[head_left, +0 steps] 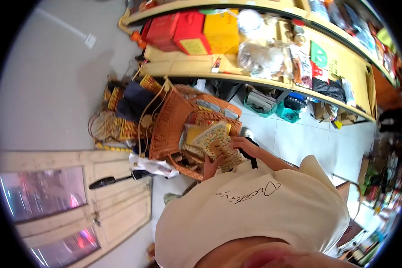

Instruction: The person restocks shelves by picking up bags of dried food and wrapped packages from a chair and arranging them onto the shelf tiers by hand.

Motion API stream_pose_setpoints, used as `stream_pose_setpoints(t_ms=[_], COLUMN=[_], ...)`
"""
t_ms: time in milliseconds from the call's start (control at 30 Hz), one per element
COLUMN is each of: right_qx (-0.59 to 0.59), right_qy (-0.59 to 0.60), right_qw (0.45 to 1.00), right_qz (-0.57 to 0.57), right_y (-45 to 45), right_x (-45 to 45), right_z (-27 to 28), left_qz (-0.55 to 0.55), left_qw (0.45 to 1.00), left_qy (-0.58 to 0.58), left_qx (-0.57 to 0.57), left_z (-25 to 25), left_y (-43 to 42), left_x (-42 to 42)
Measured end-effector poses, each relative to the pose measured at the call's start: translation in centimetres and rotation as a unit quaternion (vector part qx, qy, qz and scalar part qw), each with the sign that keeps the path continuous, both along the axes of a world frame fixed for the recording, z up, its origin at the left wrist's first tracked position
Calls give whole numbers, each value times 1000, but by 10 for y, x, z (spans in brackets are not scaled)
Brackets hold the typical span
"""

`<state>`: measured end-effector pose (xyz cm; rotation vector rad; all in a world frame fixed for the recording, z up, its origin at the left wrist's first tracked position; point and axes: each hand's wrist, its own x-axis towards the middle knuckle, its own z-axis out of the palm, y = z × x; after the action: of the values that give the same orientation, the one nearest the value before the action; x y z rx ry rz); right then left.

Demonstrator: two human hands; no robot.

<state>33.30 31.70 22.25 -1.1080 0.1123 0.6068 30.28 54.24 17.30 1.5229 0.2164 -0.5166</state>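
A flat, pale packet (210, 139) with small yellow-green shapes and a brown label is held in front of my body, over a wicker chair. My left hand (213, 164) grips its lower left edge, thumb on the front near the label. My right hand (244, 145) holds its right side, fingers bent over the edge. What the packet contains cannot be made out. Behind it, the orange-brown wicker chair (169, 123) holds several packages, including a yellow one (193, 132), partly hidden by the packet.
Baskets (105, 126) and a dark cloth (136, 102) crowd the chair's left. Ahead runs a wooden shelf (178, 68) with red boxes (190, 32), a yellow box (222, 33) and plastic bags (260, 58). Bags and boxes (260, 102) stand beneath it. A panelled door (116, 196) is at left.
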Motion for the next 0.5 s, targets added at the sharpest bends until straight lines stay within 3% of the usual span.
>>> stream_pose_setpoints(t_ms=[33, 100, 200, 267, 300, 433, 467, 500], right_qx=[-35, -16, 3, -25, -29, 45, 49, 38], right_qy=[-55, -51, -97, -142, -175, -115, -127, -137], right_qw=[998, 996, 986, 974, 962, 953, 944, 939], right_qz=[2, -66, -137, -173, -209, -277, -300, -313], right_y=[-15, -42, -84, -114, -127, -198, -214, -232], right_x=[-3, -12, -28, -38, -40, -52, -52, -52], right_z=[2, 11, 36, 55, 69, 90, 83, 88], left_qz=[-26, -146, -170, -96, -133, -218, -178, -147], left_qw=[999, 974, 975, 990, 990, 964, 982, 985], left_qy=[15, -124, -123, -8, -39, -154, -63, -78], left_qx=[34, 122, 68, -107, 16, 3, -13, -36], left_z=[12, 8, 57, 79, 115, 113, 114, 126], left_y=[-10, -25, -81, -129, -151, -221, -241, -268], left_x=[11, 24, 42, 51, 53, 74, 75, 74])
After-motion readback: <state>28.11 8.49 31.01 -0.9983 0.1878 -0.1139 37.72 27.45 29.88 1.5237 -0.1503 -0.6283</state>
